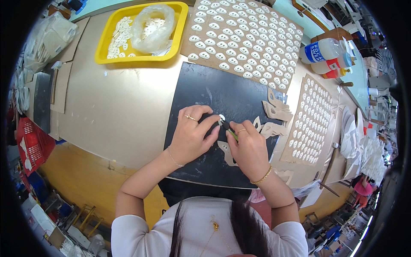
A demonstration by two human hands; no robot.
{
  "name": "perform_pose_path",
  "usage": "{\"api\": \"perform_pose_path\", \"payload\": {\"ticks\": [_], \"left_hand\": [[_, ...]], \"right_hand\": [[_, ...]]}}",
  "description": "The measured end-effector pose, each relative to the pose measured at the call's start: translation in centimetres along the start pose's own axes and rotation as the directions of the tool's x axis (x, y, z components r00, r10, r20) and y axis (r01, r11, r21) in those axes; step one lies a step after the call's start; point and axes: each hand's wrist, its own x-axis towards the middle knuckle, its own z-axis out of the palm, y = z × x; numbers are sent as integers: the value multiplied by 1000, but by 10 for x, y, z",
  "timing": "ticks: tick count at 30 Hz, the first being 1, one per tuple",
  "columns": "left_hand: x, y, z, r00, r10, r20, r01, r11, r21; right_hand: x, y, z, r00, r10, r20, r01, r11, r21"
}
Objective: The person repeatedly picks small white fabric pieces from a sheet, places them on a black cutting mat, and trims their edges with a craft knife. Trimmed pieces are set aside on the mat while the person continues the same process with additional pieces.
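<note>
Over black mat [201, 90] | hands [192, 133] grip white piece [221, 117], green tool [233, 134] | both partly covered

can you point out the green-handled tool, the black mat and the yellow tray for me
Green-handled tool [232, 134]: head view, on its green handle
Black mat [214, 89]: head view, on its bare upper part
Yellow tray [132, 59]: head view, on its near wall
</note>
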Motion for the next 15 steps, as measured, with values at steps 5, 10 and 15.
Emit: {"api": "perform_pose_path", "payload": {"ticks": [5, 10, 15], "left_hand": [[3, 3, 9, 993, -117, -17, 118, 991, 65], [9, 7, 15, 987, -159, 9, 157, 981, 112], [9, 10, 14, 986, -168, 12, 164, 976, 144]], "right_hand": [[-2, -2, 7, 998, -45, -55, 42, 998, -50], [-7, 4, 8, 997, -41, -60, 38, 998, -53], [-17, 12, -28, 996, 21, -85, -22, 1000, -3]]}}
